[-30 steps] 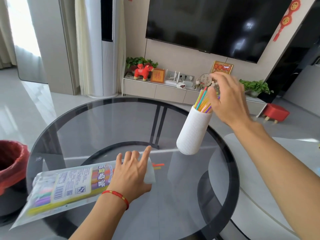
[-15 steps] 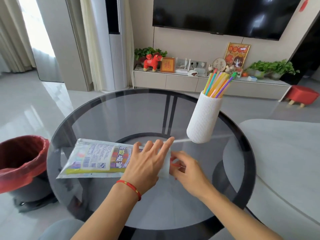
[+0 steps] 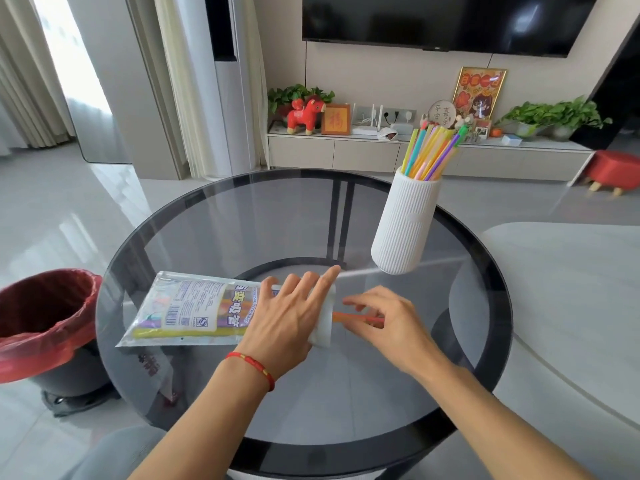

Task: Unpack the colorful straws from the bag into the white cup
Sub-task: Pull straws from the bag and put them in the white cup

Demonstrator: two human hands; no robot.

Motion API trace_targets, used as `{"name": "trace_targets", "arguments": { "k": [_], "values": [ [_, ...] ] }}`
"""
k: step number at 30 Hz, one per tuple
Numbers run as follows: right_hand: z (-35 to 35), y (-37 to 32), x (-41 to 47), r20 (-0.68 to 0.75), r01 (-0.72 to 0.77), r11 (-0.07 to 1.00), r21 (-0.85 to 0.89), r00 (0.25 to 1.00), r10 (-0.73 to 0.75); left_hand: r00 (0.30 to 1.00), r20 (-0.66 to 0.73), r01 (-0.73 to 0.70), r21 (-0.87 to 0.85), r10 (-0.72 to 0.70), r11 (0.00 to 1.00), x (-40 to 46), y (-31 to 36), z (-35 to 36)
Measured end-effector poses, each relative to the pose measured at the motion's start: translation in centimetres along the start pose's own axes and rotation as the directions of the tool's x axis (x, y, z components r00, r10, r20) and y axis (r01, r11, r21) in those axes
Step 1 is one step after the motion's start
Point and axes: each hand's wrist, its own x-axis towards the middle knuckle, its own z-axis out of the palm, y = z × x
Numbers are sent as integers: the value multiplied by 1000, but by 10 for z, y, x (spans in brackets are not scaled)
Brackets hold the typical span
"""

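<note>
A clear plastic bag of straws [image 3: 194, 311] lies flat on the round glass table [image 3: 242, 220], its open end pointing right. My left hand [image 3: 287, 317] presses down on that open end, fingers spread. My right hand [image 3: 388, 323] is just right of the opening, fingers pinched on an orange straw [image 3: 349, 317] that sticks partway out of the bag. A tall ribbed white cup [image 3: 405, 223] stands at the table's far right with several colourful straws [image 3: 431, 150] fanned out of its top.
A bin with a red liner [image 3: 41, 327] stands on the floor left of the table. A pale rounded surface [image 3: 571, 289] lies to the right. A low TV cabinet [image 3: 346, 150] with ornaments and plants runs along the far wall.
My right hand came down from the cup to the bag's opening and now draws an orange straw further out to the right. The left hand stays pressed on the bag.
</note>
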Motion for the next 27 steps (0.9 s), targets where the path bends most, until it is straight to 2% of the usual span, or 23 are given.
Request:
{"name": "trace_targets", "arguments": {
  "k": [2, 5, 12, 16, 21, 24, 27],
  "values": [
    [5, -2, -4, -14, 73, 996, 47, 997, -72, 1000, 4, -11, -14, 11, 1000, 1, 3, 1],
    [16, -6, -6, 69, 90, 989, 121, 993, -99, 1000, 1, -21, -62, 21, 998, 0, 5, 4],
    [27, -9, -3, 176, 50, 996, 78, 982, -63, 1000, 0, -29, -139, 29, 990, 2, 5, 6],
    [30, -12, -2, 167, 32, 998, 54, 985, -41, 999, 10, -29, -147, 31, 989, 1, 7, 9],
    [14, -8, -4, 157, -42, 992, 117, 987, 23, 1000, 1, -20, -107, 20, 994, -1, 2, 11],
    [-6, -3, -5, 138, -155, 977, 150, 981, 134, 999, 47, 15, -88, -11, 996, -2, -6, 10],
    [-29, 2, -5, 172, -262, 924, 277, 960, 220, 995, 91, 59, -67, -52, 996, -2, -10, 10]
  ]
}}
